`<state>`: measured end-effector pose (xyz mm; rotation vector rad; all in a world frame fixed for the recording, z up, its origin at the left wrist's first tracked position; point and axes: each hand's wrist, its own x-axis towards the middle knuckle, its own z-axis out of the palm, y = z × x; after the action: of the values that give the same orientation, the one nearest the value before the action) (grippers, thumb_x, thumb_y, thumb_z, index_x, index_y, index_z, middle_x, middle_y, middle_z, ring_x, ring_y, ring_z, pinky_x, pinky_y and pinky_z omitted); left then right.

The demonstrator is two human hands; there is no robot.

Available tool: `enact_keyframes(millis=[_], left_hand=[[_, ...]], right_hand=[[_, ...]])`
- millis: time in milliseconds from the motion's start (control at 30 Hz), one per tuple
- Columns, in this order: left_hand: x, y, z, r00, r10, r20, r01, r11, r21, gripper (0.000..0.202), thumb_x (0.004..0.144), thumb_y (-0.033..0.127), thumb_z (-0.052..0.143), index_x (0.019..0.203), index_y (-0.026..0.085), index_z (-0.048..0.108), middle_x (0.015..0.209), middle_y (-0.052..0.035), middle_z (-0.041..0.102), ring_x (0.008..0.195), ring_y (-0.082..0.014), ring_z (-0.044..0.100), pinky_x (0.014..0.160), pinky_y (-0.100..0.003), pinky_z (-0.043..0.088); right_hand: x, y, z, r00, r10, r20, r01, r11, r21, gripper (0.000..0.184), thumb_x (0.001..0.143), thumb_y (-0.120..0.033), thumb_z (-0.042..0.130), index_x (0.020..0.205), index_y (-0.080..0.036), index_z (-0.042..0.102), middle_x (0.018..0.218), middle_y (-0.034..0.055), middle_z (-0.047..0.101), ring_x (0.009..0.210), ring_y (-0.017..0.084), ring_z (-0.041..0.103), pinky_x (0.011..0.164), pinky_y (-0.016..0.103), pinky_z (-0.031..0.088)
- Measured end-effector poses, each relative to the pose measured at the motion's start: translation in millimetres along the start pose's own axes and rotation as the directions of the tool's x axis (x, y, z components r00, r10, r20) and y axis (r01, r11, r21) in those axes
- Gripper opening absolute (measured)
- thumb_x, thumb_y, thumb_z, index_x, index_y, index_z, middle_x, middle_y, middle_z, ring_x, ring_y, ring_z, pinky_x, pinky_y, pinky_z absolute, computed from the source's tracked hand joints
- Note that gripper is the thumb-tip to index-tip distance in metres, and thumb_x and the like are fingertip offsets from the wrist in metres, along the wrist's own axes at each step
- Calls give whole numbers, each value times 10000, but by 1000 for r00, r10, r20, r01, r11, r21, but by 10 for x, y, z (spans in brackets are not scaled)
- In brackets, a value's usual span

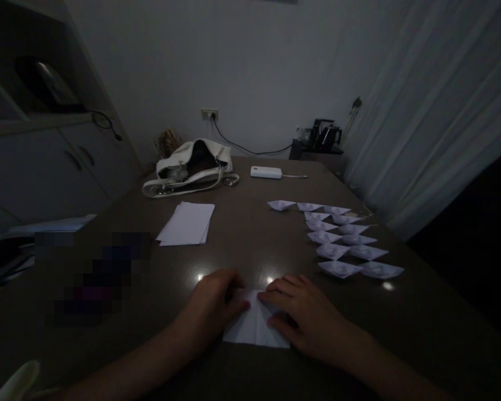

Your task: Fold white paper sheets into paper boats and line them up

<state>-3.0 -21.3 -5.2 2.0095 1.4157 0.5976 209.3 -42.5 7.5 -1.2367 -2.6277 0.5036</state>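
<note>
A partly folded sheet of white paper [256,326] lies on the table in front of me, with a crease running down its middle. My left hand [212,298] holds its upper left side, the thumb on the paper and the fingers curled behind it. On the right side, my right hand [303,312] grips the same sheet, its thumb and bent fingers pressed on the slanting edge. Both hands hide parts of the paper's sides. Several folded paper boats [340,269] stand in rows on the right, beyond my right hand.
A stack of blank white paper [187,223] rests at the left of the brown table [250,234]. Farther back are a white bag [196,161] and a white power bank [266,172] with a short cable. A blurred-out patch [96,281] covers something at left.
</note>
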Motion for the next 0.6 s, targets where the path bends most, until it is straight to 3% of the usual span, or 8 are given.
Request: enact_keyframes(millis=[133,300,400,600], left_hand=[[-70,-8,67,983,180,33,-183,977,106,104,737,103,590,812,173,607,838,-53,635,767,-197,582,668,-279,444],[-119,-56,80,892,401,211,-424,902,77,180,836,77,515,955,156,625,1093,-114,630,967,-219,598,811,-305,478],[-126,-82,52,857,451,248,-477,877,53,166,888,151,513,980,156,651,1106,-123,636,992,-222,601,834,-306,482],[-136,-65,1,844,452,290,-483,874,45,197,893,146,518,1004,182,676,1065,-99,640,951,-202,617,795,-273,492]], right_hand=[[-15,-8,33,1000,15,-16,-15,1000,3,352,840,-231,591,1191,-242,578,1084,57,609,1016,235,513,876,388,363],[-17,22,45,1000,25,-16,-24,999,38,370,840,-244,598,1208,-230,562,1089,59,597,993,229,515,859,377,381],[-20,34,36,1000,21,-9,-20,999,43,370,844,-253,598,1211,-228,560,1101,57,594,1014,233,503,861,374,381],[-21,33,22,1000,15,14,-16,999,28,360,858,-269,576,1215,-227,552,1113,58,592,1015,233,501,878,392,372]])
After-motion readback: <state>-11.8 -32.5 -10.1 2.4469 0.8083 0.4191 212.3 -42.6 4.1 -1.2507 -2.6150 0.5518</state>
